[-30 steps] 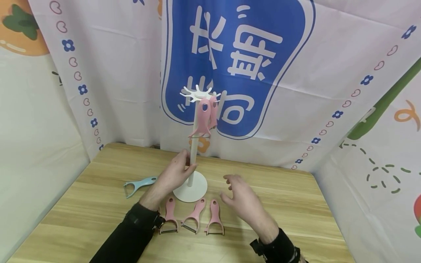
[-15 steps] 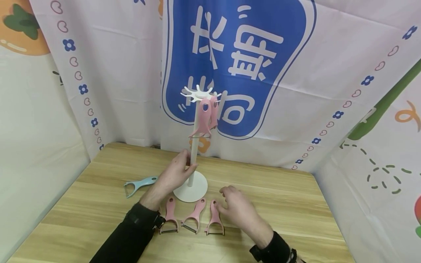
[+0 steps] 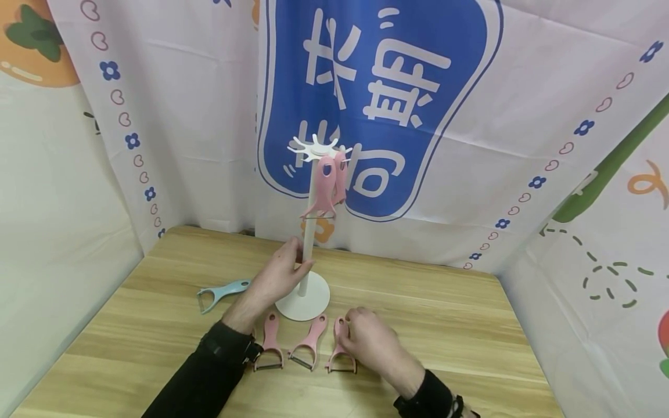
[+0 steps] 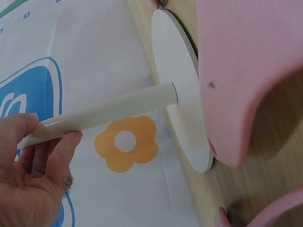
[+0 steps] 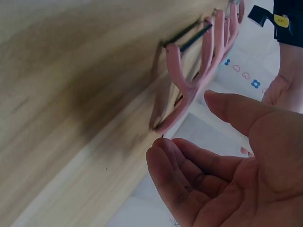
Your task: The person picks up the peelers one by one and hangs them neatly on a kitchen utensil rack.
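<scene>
A light-blue Y-shaped peeler lies on the wooden table just left of the left hand, which grips the slim pole of a white round-based stand; two hanging pink peelers show above that hand. The right hand has just come down to the rightmost pink Y-shaped plastic peeler, lying between the hands; thumb and fingers stand parted about its handle, so the reach looks done, the grip not. Its long axis runs fore-and-aft, handle pointing away, blade end near.
</scene>
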Action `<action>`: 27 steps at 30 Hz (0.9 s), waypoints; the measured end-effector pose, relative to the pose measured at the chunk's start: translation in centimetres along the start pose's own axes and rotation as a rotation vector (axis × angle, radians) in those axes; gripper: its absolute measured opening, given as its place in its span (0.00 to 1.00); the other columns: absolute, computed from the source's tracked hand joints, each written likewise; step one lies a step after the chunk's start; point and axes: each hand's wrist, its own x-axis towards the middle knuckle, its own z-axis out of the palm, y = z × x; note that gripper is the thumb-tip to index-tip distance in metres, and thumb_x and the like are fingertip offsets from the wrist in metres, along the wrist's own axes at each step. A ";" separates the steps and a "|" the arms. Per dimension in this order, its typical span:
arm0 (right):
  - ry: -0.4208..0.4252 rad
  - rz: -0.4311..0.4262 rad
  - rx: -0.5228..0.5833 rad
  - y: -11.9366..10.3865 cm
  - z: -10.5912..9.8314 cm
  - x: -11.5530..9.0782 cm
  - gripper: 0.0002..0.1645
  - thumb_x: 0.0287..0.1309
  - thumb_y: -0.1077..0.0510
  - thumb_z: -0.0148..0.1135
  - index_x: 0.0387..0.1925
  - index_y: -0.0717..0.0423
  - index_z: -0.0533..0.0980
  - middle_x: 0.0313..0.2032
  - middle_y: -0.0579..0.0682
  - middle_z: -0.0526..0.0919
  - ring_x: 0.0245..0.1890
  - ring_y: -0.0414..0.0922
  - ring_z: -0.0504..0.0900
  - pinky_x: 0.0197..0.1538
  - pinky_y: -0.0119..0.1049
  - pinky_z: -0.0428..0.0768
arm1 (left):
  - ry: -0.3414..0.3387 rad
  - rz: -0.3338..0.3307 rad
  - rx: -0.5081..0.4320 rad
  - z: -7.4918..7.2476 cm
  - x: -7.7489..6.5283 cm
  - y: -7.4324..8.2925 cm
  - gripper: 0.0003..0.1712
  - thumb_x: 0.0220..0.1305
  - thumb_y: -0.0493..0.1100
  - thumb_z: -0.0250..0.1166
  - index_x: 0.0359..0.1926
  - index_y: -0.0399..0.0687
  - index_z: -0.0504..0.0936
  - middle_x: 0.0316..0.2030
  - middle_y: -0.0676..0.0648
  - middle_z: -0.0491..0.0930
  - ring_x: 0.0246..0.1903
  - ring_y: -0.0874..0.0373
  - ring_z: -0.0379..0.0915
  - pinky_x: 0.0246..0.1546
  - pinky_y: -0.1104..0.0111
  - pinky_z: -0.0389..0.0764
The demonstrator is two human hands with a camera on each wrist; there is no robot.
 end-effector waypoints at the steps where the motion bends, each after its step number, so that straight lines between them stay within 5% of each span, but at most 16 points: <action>1: -0.005 0.007 0.003 -0.1 0.1 0.0 0.18 0.60 0.48 0.70 0.43 0.59 0.83 0.38 0.50 0.83 0.29 0.37 0.76 0.28 0.28 0.80 | 0.000 -0.001 -0.001 0.0 0.0 0.0 0.15 0.74 0.44 0.64 0.53 0.43 0.69 0.45 0.44 0.77 0.48 0.50 0.80 0.47 0.57 0.87; 11: -0.030 0.014 -0.009 -0.3 0.5 -0.2 0.19 0.58 0.43 0.74 0.34 0.55 0.80 0.30 0.45 0.75 0.23 0.36 0.71 0.22 0.29 0.74 | 0.005 0.011 0.003 -0.1 0.0 0.0 0.15 0.74 0.45 0.64 0.53 0.44 0.69 0.44 0.45 0.78 0.49 0.50 0.80 0.48 0.56 0.86; 17: -0.005 -0.009 -0.014 -0.5 0.3 -0.3 0.12 0.59 0.51 0.71 0.28 0.53 0.77 0.27 0.45 0.74 0.23 0.37 0.71 0.22 0.29 0.74 | 0.008 0.018 0.004 -0.1 0.0 -0.1 0.15 0.74 0.46 0.64 0.52 0.45 0.69 0.44 0.45 0.77 0.49 0.51 0.80 0.48 0.57 0.86; 27: -0.032 0.036 0.020 0.0 0.4 -0.2 0.10 0.58 0.55 0.70 0.33 0.57 0.80 0.29 0.47 0.75 0.23 0.38 0.73 0.23 0.29 0.77 | 0.008 0.014 0.001 -0.1 0.0 0.0 0.15 0.74 0.45 0.64 0.52 0.45 0.70 0.44 0.45 0.78 0.49 0.50 0.80 0.48 0.56 0.86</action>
